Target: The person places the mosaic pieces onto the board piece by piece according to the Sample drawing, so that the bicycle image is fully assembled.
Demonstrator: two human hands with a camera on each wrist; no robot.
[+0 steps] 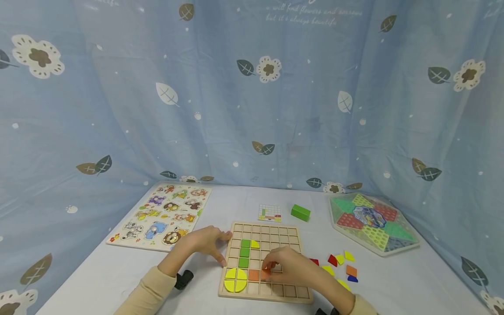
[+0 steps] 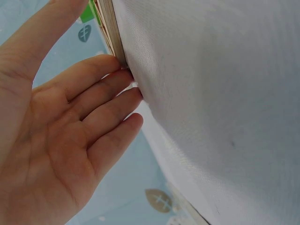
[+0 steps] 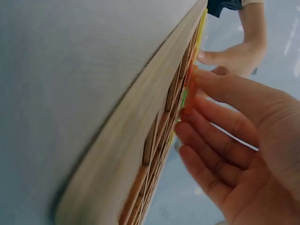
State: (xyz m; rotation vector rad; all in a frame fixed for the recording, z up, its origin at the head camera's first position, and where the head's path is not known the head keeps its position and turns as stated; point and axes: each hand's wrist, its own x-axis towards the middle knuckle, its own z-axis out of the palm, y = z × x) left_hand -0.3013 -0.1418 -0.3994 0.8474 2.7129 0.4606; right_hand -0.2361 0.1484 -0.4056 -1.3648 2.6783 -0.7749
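A wooden grid board (image 1: 286,292) lies on the white table, with yellow quarter-circles (image 1: 235,280) forming a disc at its front left. Green squares (image 1: 244,252) run up one column, a single yellow quarter-circle (image 1: 255,244) beside the top one. One orange square (image 1: 253,275) sits in a cell near the disc. My right hand (image 1: 289,265) pinches another orange square (image 3: 190,96) between thumb and fingers, right over the neighbouring cell. At the board's left edge, my left hand (image 1: 208,243) touches the rim with spread, mostly straight fingers; its palm shows in the left wrist view.
Loose coloured pieces (image 1: 351,271) lie right of the board. Behind it are a small pattern card (image 1: 270,213) and a green block (image 1: 300,212). An animal puzzle board (image 1: 165,214) lies at left, a hexagonal game box (image 1: 372,223) at right. A blue curtain (image 1: 252,109) hangs behind.
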